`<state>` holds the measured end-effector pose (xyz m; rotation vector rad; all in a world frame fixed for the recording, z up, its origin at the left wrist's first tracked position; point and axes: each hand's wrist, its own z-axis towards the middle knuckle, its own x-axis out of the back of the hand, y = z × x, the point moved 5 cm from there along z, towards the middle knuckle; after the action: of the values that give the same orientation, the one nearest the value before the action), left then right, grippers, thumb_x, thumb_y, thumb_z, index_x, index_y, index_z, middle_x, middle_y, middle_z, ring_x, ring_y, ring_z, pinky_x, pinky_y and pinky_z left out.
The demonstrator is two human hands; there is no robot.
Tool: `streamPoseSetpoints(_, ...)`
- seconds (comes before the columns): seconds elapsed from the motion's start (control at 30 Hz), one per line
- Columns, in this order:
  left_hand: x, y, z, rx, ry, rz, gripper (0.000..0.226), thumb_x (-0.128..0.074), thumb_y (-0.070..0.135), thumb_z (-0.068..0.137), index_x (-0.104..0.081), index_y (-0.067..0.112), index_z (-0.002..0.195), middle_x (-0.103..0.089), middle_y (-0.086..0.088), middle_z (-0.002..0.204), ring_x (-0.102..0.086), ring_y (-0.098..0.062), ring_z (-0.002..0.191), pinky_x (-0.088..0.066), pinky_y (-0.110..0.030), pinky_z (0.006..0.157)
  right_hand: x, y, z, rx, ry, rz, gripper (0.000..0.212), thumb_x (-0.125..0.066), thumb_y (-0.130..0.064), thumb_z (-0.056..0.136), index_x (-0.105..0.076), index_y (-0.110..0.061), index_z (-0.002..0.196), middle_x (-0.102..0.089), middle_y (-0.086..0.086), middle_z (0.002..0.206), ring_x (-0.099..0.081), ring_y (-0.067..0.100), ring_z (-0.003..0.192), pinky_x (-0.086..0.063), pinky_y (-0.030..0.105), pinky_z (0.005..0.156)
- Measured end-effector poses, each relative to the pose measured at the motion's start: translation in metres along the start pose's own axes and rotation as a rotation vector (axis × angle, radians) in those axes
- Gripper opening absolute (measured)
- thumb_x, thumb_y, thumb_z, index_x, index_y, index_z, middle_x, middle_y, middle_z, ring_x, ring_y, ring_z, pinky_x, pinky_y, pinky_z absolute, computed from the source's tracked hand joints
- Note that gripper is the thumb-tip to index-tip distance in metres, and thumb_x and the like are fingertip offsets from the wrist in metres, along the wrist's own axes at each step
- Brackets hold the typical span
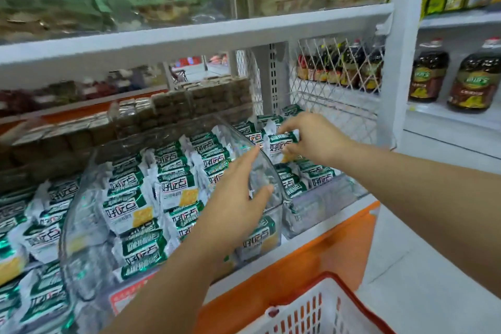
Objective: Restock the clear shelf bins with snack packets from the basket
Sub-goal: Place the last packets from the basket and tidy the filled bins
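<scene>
Now right hand point(311, 138) pinches snack pkt point(282, 142) over rt bin point(325, 198).

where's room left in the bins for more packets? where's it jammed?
Room: the right bin, between the clear divider and the mesh panel. Its fill sits low behind the front wall, and the right hand holds a packet above it. Crowded: the middle bin, packed tight, with the left hand at the divider.

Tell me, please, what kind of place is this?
Most likely a grocery shop: white metal shelves hold clear plastic bins of green-and-white snack packets, and large dark oil bottles stand nearby.
</scene>
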<state>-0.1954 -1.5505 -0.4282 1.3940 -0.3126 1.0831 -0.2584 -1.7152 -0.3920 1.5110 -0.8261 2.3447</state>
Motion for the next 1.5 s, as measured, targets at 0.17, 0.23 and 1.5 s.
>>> streamPoseSetpoints(0.17, -0.004, -0.002, 0.001, -0.035, 0.022, 0.032, 0.068, -0.049, 0.035, 0.097, -0.004, 0.053, 0.145, -0.012, 0.026, 0.154, -0.018, 0.003, 0.139, -0.025, -0.025, 0.109, -0.039, -0.006, 0.024, -0.003, -0.053, -0.004, 0.045, -0.060, -0.010, 0.090, -0.049, -0.016, 0.134, -0.038, 0.013, 0.134, -0.050, 0.032, 0.113, -0.040, 0.036, 0.093)
streamPoseSetpoints(0.23, -0.004, -0.001, 0.001, -0.049, 0.025, 0.041, 0.068, -0.049, 0.035, 0.097, -0.004, 0.053, 0.145, -0.013, 0.027, 0.153, -0.019, 0.004, 0.138, -0.026, -0.025, 0.109, -0.042, -0.008, 0.022, -0.003, 0.037, 0.018, 0.036, -0.058, -0.007, 0.091, -0.050, -0.015, 0.125, -0.038, 0.011, 0.127, -0.052, 0.031, 0.099, -0.042, 0.035, 0.082)
streamPoseSetpoints(1.5, -0.175, -0.122, -0.197, 0.432, -0.185, 0.567, 0.067, -0.047, 0.033, 0.096, -0.009, 0.032, 0.151, -0.005, -0.004, 0.159, -0.001, -0.034, 0.146, -0.007, -0.052, 0.117, -0.275, 0.085, -0.371, -0.227, -1.151, -0.196, 0.047, -0.067, -0.032, 0.083, -0.048, -0.011, 0.121, -0.057, 0.009, 0.115, -0.058, 0.025, 0.104, -0.050, 0.035, 0.088)
